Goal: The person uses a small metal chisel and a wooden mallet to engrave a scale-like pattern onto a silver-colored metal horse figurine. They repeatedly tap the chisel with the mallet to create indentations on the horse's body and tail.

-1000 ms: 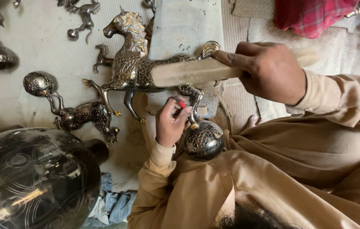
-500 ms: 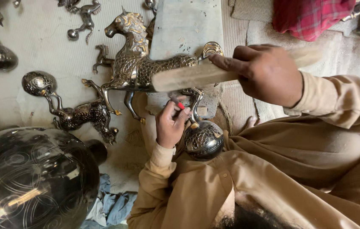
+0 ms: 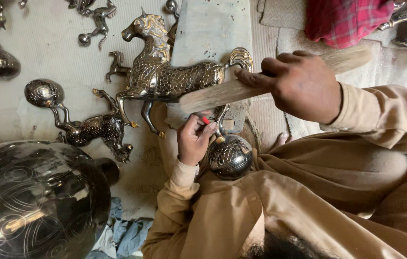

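Centre of frame: a brass horse [image 3: 165, 76] lies on a grey slab [image 3: 213, 26]. The right hand [image 3: 304, 84], centre right, is clenched around a wooden mallet [image 3: 227, 91] held over the horse's rump. The left hand [image 3: 194, 139], just below, pinches a thin red-tipped tool [image 3: 204, 119] beside the horse's ball base [image 3: 230, 156]. Lower left: a large dark engraved pot [image 3: 35, 201].

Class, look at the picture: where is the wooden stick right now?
In the head view, the wooden stick lies across the upper middle, gripped in the right hand, over the metal horse and above the left hand.
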